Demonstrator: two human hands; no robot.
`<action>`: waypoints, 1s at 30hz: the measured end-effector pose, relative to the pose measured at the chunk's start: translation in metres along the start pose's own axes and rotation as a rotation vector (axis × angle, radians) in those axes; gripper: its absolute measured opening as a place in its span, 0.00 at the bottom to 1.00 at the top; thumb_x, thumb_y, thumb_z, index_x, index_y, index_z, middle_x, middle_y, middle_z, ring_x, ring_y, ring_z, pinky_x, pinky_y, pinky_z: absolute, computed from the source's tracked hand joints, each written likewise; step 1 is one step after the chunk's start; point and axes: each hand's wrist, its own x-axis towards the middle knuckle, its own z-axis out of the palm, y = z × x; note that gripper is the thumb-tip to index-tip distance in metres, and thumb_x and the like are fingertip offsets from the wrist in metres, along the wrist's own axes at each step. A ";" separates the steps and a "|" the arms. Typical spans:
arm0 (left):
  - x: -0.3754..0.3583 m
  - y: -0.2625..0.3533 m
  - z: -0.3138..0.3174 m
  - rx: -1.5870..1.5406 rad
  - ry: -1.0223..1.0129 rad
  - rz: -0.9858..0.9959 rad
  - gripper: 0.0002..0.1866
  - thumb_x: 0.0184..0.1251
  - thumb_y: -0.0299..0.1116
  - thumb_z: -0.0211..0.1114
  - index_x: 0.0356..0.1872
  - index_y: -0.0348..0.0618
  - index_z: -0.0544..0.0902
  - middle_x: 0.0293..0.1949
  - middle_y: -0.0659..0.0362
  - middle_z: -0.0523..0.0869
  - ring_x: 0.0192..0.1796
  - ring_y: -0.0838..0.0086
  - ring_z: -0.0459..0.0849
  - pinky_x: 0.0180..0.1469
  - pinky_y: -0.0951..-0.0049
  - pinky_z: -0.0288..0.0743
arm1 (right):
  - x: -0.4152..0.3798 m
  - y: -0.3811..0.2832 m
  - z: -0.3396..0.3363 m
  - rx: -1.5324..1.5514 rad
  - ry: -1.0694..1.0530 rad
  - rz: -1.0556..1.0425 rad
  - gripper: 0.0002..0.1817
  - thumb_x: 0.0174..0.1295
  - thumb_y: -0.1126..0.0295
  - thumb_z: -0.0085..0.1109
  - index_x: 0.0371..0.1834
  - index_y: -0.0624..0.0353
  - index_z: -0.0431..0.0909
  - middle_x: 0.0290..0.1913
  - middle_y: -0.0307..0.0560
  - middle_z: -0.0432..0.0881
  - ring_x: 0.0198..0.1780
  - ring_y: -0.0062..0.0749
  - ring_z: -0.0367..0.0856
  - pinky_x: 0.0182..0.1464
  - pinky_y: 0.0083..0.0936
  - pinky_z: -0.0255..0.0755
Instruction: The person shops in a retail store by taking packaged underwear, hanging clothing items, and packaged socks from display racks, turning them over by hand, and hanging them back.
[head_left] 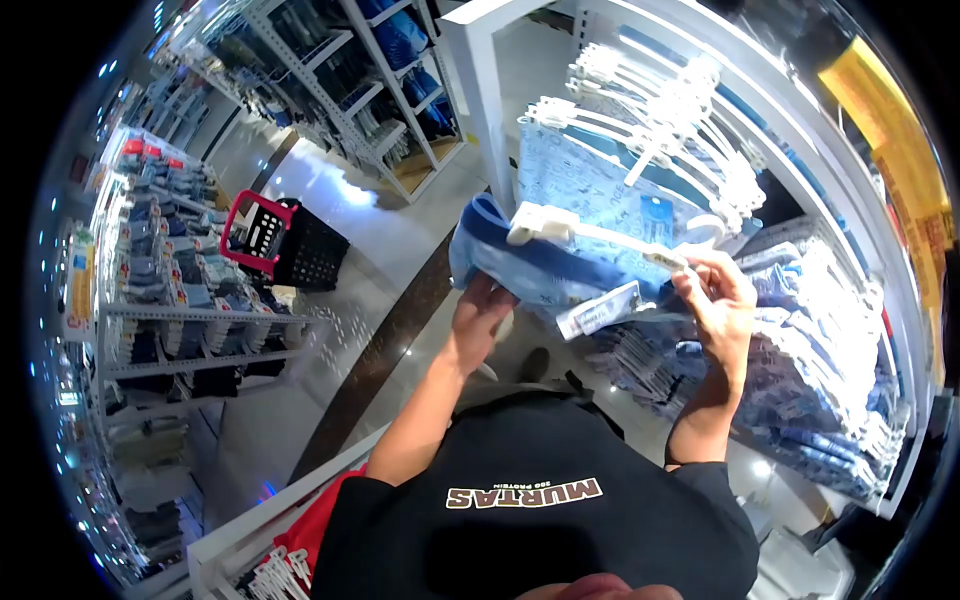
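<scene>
A light blue printed garment with a darker blue band hangs from a white clip hanger, held up in front of me. My left hand grips the garment's left end from below, some fingers hidden behind the cloth. At the other end, my right hand pinches the hanger by its right clip. A white printed tag dangles below the band. Just beyond, similar light blue garments hang on white hangers from the rack.
White rack frame rises ahead. More blue clothes hang at right. On the floor at left stands a black basket with a pink handle, near shelves of packed goods. Red cloth and hangers lie close at lower left.
</scene>
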 end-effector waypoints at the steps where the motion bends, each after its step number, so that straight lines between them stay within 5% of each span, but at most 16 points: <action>1: 0.000 0.004 -0.005 -0.050 -0.012 -0.055 0.21 0.69 0.22 0.58 0.63 0.37 0.70 0.57 0.56 0.78 0.56 0.68 0.79 0.61 0.64 0.71 | -0.001 -0.002 -0.001 -0.015 -0.031 0.075 0.14 0.62 0.78 0.64 0.52 0.62 0.80 0.27 0.28 0.74 0.26 0.07 0.64 0.29 0.09 0.56; 5: -0.001 0.018 -0.015 -0.215 -0.229 -0.114 0.12 0.73 0.36 0.60 0.50 0.42 0.78 0.50 0.58 0.85 0.53 0.71 0.82 0.60 0.66 0.74 | -0.007 0.026 0.002 0.073 0.019 0.157 0.09 0.65 0.75 0.63 0.47 0.63 0.81 0.27 0.24 0.72 0.26 0.06 0.61 0.28 0.09 0.53; 6: 0.005 0.011 -0.029 -0.406 -0.464 -0.104 0.15 0.73 0.38 0.60 0.54 0.40 0.76 0.50 0.58 0.85 0.51 0.72 0.83 0.59 0.68 0.75 | -0.010 0.028 0.003 0.101 0.027 0.181 0.08 0.65 0.74 0.62 0.45 0.63 0.82 0.27 0.24 0.72 0.26 0.06 0.61 0.28 0.10 0.53; 10: -0.012 0.032 0.011 -0.273 -0.333 -0.155 0.22 0.73 0.39 0.60 0.60 0.36 0.73 0.53 0.55 0.84 0.55 0.68 0.82 0.63 0.62 0.73 | -0.021 0.044 0.002 0.114 0.043 0.188 0.06 0.66 0.74 0.61 0.44 0.61 0.82 0.26 0.24 0.72 0.26 0.06 0.60 0.28 0.11 0.51; 14: -0.017 0.013 0.016 -0.405 -0.272 -0.277 0.22 0.77 0.40 0.51 0.61 0.33 0.72 0.57 0.49 0.81 0.59 0.61 0.81 0.65 0.58 0.73 | -0.025 0.056 0.001 0.107 0.048 0.131 0.06 0.66 0.77 0.61 0.44 0.62 0.81 0.31 0.29 0.78 0.35 0.11 0.74 0.40 0.12 0.69; 15: -0.019 0.009 0.017 -0.474 -0.247 -0.347 0.25 0.75 0.41 0.48 0.66 0.35 0.69 0.63 0.46 0.76 0.65 0.55 0.75 0.70 0.51 0.65 | -0.026 0.060 0.002 0.144 0.069 0.084 0.06 0.65 0.79 0.60 0.44 0.62 0.79 0.35 0.33 0.80 0.40 0.14 0.77 0.46 0.14 0.72; 19: -0.031 0.009 0.042 -0.450 -0.331 -0.447 0.30 0.75 0.44 0.48 0.70 0.32 0.63 0.68 0.43 0.69 0.69 0.54 0.71 0.71 0.50 0.63 | -0.026 0.064 0.008 0.125 0.164 -0.036 0.13 0.57 0.87 0.51 0.43 0.61 0.75 0.33 0.34 0.76 0.35 0.14 0.72 0.38 0.14 0.68; 23: -0.038 -0.004 0.051 -0.183 -0.443 -0.539 0.38 0.59 0.29 0.68 0.71 0.36 0.61 0.66 0.51 0.73 0.65 0.66 0.75 0.68 0.65 0.68 | -0.028 0.066 0.014 0.115 0.274 -0.109 0.11 0.58 0.86 0.57 0.34 0.58 0.67 0.30 0.33 0.67 0.34 0.17 0.71 0.40 0.15 0.68; 26: -0.042 -0.020 0.065 0.075 -0.591 -0.346 0.41 0.55 0.23 0.70 0.71 0.38 0.59 0.65 0.56 0.72 0.63 0.72 0.75 0.63 0.71 0.71 | -0.031 0.062 0.019 -0.001 0.397 -0.070 0.11 0.59 0.78 0.67 0.35 0.59 0.71 0.31 0.35 0.73 0.34 0.16 0.72 0.39 0.16 0.68; 28: -0.042 -0.023 0.061 0.325 -0.743 -0.364 0.31 0.58 0.24 0.68 0.65 0.39 0.68 0.55 0.60 0.78 0.55 0.77 0.77 0.57 0.74 0.73 | -0.033 0.068 0.019 0.046 0.442 -0.127 0.09 0.61 0.75 0.67 0.40 0.61 0.75 0.31 0.36 0.76 0.34 0.17 0.73 0.38 0.17 0.68; 30: -0.041 -0.023 0.067 0.258 -0.774 -0.512 0.12 0.67 0.28 0.66 0.49 0.37 0.80 0.40 0.64 0.83 0.43 0.82 0.79 0.47 0.79 0.74 | -0.033 0.068 0.016 -0.168 0.498 -0.242 0.07 0.64 0.71 0.65 0.39 0.63 0.78 0.32 0.37 0.78 0.34 0.18 0.74 0.38 0.18 0.68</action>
